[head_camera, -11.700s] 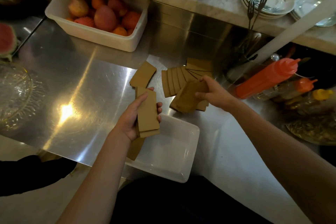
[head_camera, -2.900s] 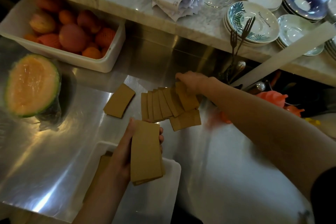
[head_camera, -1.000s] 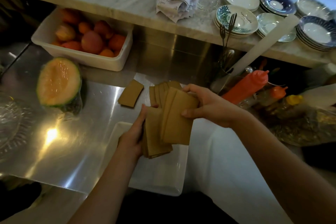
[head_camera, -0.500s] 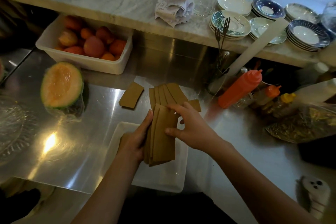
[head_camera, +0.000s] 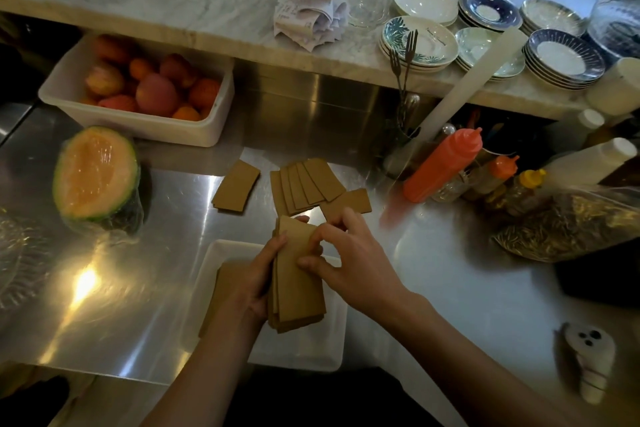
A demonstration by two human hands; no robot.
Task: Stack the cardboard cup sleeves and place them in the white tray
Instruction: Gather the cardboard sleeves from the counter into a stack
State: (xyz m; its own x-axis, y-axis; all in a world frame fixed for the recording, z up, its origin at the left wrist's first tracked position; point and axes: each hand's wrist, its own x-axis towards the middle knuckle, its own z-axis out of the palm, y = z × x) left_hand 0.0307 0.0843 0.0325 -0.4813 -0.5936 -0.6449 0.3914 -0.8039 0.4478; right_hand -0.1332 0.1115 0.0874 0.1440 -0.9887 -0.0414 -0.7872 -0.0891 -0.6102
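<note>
My left hand (head_camera: pixel 254 282) grips a stack of brown cardboard cup sleeves (head_camera: pixel 298 291) upright over the white tray (head_camera: pixel 311 354). My right hand (head_camera: pixel 349 260) presses its fingers against the front of that stack. Some sleeves (head_camera: pixel 221 291) lie flat in the tray's left part, half hidden by my left hand. Behind the tray on the steel counter, a fanned row of sleeves (head_camera: pixel 308 184) lies flat, with one sleeve (head_camera: pixel 349 203) at its right and a small separate pile (head_camera: pixel 235 185) to its left.
A wrapped half melon (head_camera: pixel 95 173) stands at the left, a white bin of fruit (head_camera: pixel 138 94) behind it. Orange squeeze bottles (head_camera: pixel 441 165) and a clear bag (head_camera: pixel 568 229) crowd the right. Plates (head_camera: pixel 420 42) sit on the marble shelf. A glass dish (head_camera: pixel 17 250) is at far left.
My right hand brought sleeves from the fanned row onto the stack in my left hand and now presses them into line. The stack has sunk slightly toward the tray.
</note>
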